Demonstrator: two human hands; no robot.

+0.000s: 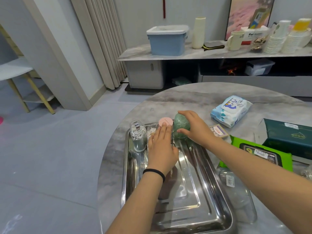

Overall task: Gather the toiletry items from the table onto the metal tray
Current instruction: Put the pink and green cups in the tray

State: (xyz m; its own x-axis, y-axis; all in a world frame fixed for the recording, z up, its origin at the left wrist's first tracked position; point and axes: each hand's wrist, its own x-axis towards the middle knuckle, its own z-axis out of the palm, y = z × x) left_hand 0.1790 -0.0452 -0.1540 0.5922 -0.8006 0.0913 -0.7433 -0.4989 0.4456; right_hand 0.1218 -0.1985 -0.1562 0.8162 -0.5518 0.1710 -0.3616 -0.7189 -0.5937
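My right hand (pixel 194 127) wraps the green bundle (pixel 180 127) at the metal tray's (pixel 185 183) far end. My left hand (pixel 162 149) lies flat against the pink-lidded jar (pixel 166 122) beside it. Tight corner: one careless nudge could topple the swab jar (pixel 138 135).

Metal tray (pixel 190 183): polished steel, mirror-glossy, ribbed floor. Table (pixel 194 98) beneath tray: grey marble-look top, smooth, soft sheen. Tray's far left corner, swab holder (pixel 138 141): clear hard plastic. Tray's far edge, pink lid (pixel 166 122): matt plastic; green bundle (pixel 181 125): crinkled glossy film. Right of tray, green wipes pack (pixel 263 154): soft printed plastic film.
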